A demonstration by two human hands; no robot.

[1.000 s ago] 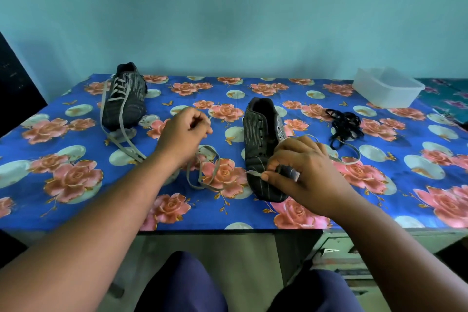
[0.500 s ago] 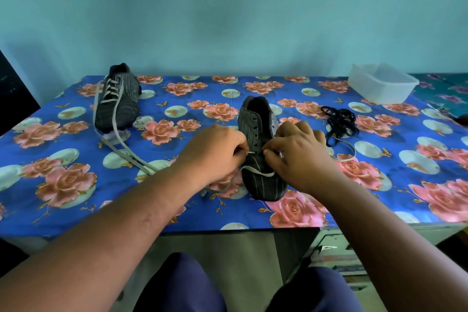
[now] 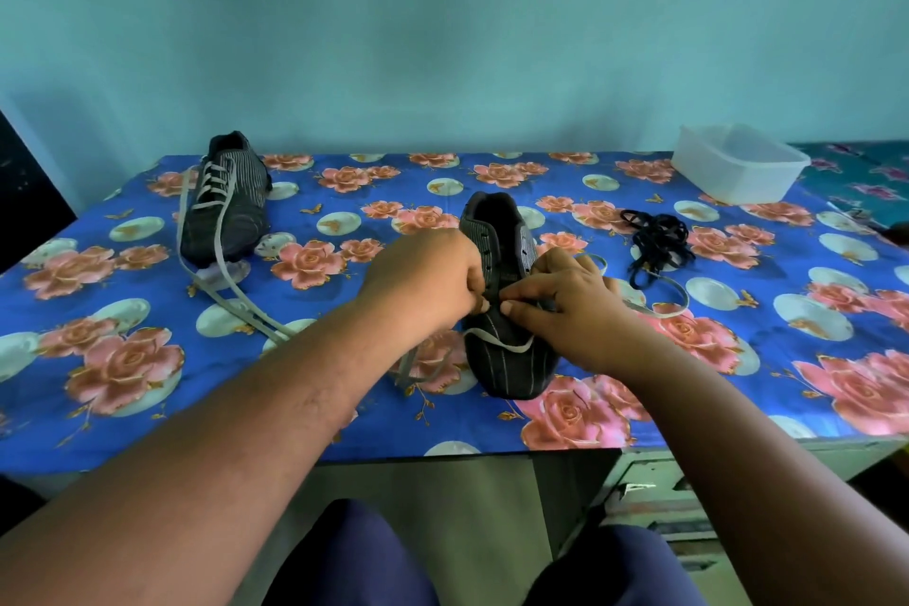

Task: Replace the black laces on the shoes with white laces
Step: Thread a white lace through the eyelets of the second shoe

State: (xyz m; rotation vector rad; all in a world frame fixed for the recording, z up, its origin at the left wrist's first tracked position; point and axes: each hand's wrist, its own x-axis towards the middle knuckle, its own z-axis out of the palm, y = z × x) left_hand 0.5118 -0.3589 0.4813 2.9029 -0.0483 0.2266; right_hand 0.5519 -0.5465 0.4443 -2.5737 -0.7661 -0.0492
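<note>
Head view: we see both hands at the near shoe.
Left hand: pinches the white lace.
Right hand: pinches the same lace at the eyelets.

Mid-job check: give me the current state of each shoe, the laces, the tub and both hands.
Near shoe: upright, one white lace row across the lowest eyelets, upper eyelets empty.
White lace: partly threaded, ends trailing to both sides.
Far shoe: laced white, untied, ends loose.
Black laces: removed, piled on the table.
Plastic tub: open, looks empty.
Left hand: pinching at an eyelet.
Right hand: pinching the lace.
</note>
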